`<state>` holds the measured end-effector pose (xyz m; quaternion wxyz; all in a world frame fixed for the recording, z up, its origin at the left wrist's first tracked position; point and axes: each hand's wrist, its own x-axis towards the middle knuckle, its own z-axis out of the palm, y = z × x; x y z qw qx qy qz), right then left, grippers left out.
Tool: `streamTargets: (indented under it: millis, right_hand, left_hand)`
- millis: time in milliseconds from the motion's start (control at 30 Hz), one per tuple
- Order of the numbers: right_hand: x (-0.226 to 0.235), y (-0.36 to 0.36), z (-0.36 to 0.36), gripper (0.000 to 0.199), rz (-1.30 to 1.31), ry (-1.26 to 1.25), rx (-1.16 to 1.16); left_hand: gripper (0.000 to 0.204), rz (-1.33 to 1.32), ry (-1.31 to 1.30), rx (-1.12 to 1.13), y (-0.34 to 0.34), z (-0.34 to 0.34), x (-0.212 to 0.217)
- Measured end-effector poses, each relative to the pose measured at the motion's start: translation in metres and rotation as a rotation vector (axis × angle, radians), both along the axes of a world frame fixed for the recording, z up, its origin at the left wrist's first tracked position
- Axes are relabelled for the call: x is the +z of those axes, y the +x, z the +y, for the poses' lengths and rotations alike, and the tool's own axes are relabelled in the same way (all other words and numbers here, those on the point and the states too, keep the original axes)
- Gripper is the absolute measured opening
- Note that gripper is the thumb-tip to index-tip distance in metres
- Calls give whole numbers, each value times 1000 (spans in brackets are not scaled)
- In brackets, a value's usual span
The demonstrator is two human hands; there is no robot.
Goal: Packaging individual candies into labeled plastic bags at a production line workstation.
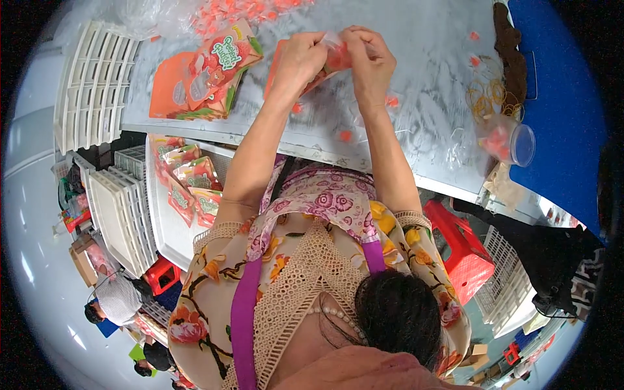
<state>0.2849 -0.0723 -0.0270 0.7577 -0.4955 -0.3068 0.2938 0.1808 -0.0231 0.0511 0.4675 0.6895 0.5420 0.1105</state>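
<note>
Over the far middle of the grey table, my left hand (pixel 305 60) and my right hand (pixel 370 64) are close together, fingers pinched. Between them is a small clear plastic bag (pixel 337 57) with red pieces inside, gripped from both sides. Beneath my left hand lies an orange pouch (pixel 274 67), partly hidden by the hand and wrist. To its left rests a stack of printed red and orange pouches (pixel 218 73), fanned out. Loose red wrapped sweets (pixel 346 136) lie scattered on the tabletop near my wrists.
A heap of red wrapped sweets (pixel 227 14) covers the far edge. Right lie rubber bands (pixel 480 99) and a clear jar (pixel 522 144) on its side. A white slatted rack (pixel 94 88) stands left. Below the table are a white tray (pixel 170 227) with filled pouches and a red stool (pixel 460 250).
</note>
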Motion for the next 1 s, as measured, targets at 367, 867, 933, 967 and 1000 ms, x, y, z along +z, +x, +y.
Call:
streamTargets:
  millis: [367,867,933,967,1000]
  right_hand:
    - [6,3,29,34,-872,499,-789]
    - [-50,17,-99,91,-1367,-442,148]
    - [-49,19,-95,90,-1192,-391,158]
    - [-47,17,-95,90,-1193,-390,165]
    - [-43,16,-95,90,-1173,-382,194]
  left_hand:
    - [31,-152,431,-142,10,1,-29]
    - [25,-210,495,11,-39,0,66]
    - [29,-238,490,36,-71,23,40]
    - [34,-269,476,48,-80,27,35]
    - [34,-267,474,54,-89,29,30]
